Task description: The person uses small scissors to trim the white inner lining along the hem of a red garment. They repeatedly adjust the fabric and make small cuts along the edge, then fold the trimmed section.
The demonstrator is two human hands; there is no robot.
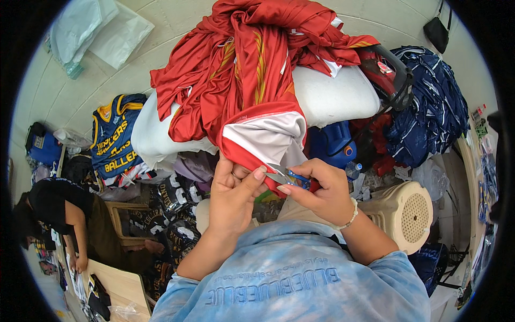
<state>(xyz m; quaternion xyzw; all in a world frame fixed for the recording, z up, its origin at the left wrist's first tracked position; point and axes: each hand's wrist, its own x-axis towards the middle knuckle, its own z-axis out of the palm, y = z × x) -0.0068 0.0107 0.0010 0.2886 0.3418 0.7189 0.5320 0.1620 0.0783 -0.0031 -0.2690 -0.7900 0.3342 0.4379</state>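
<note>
Garment — near edge in left hand — snips in right hand

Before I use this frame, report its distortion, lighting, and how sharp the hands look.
In the head view, corners go black and joints in the pale block wall bow; light looks soft, with sheen on the heaped glossy red fabric; the left hand, right hand and blue-handled metal scissors look fairly sharp.

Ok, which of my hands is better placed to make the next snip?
Probably your right hand: it holds the blue-handled snips, while your left hand holds the red-and-white garment close by.
</note>
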